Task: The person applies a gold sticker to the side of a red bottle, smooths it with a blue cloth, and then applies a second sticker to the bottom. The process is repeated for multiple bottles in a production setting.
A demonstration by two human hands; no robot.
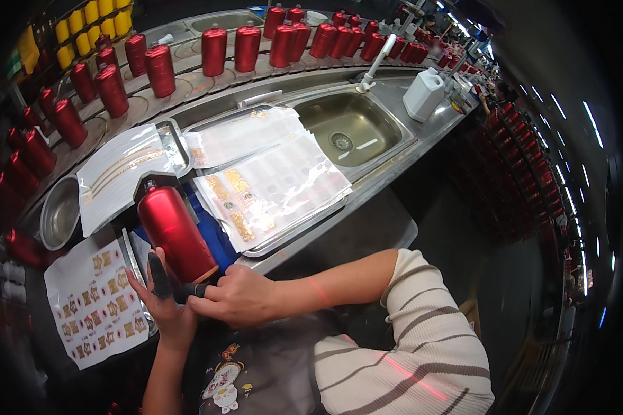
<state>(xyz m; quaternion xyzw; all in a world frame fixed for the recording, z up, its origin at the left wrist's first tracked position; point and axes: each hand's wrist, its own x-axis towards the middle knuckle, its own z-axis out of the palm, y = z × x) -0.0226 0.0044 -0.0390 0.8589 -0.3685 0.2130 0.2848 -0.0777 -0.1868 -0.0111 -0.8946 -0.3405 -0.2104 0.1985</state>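
A large red metallic bottle (175, 232) lies tilted in front of me, its neck end resting in a dark V-shaped holder (156, 178). My left hand (167, 311) is beside the bottle's base, fingers stretched out, with a black cover on one finger. Close against it, my right hand (237, 296) has its fingers curled. A black-covered finger or thumb shows between the two hands; I cannot tell which hand it belongs to, nor what the right fingers grip. Left of them is a sheet of gold and red decals (97, 304). Blue cloth (218, 238) lies beside the bottle.
More decal sheets (277, 187) lie on a tray to the right, before a steel sink (346, 131). Another sheet with gold strips (121, 169) is behind, near a metal bowl (60, 211). Red bottles (248, 48) line a curved conveyor. A white jug (423, 95) stands right.
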